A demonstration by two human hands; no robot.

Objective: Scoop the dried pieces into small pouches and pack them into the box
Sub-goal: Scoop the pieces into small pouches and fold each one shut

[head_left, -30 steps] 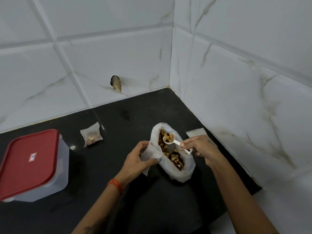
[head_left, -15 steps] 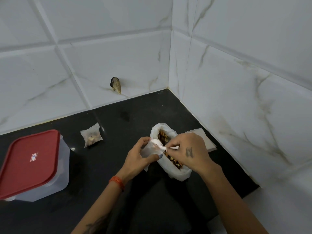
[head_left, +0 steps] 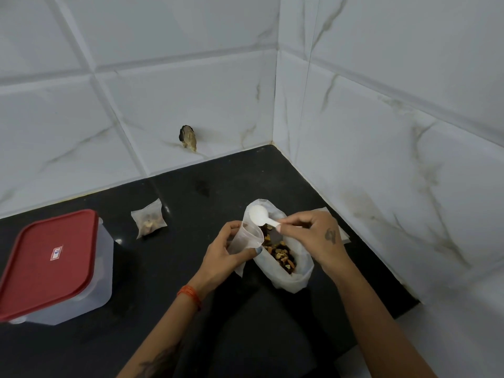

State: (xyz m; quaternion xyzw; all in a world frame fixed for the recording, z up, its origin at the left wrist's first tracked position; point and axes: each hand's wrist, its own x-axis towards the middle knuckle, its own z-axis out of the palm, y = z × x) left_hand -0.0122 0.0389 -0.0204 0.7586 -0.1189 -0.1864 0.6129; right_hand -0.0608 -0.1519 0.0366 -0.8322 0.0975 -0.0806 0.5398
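Note:
An open white bag [head_left: 296,278] of brown and orange dried pieces [head_left: 281,252] lies on the black counter. My left hand [head_left: 222,255] grips a small translucent pouch [head_left: 245,237], holding its mouth open beside the bag. My right hand [head_left: 313,236] pinches the handle of a white plastic spoon [head_left: 259,215]. The spoon's bowl is lifted above the pouch mouth and looks empty. A filled small pouch [head_left: 148,221] lies further left. The clear box with a red lid [head_left: 49,261] stands at the left, lid on.
White marble-look tiled walls [head_left: 381,132] meet in a corner behind and to the right of the counter [head_left: 177,309]. A dark chipped hole [head_left: 188,137] marks the back wall. More flat white pouches [head_left: 345,236] lie partly hidden behind my right hand.
The spoon went from the bag to the pouch mouth, tipped over it, and now is raised with an empty bowl. My left hand kept the pouch open in place.

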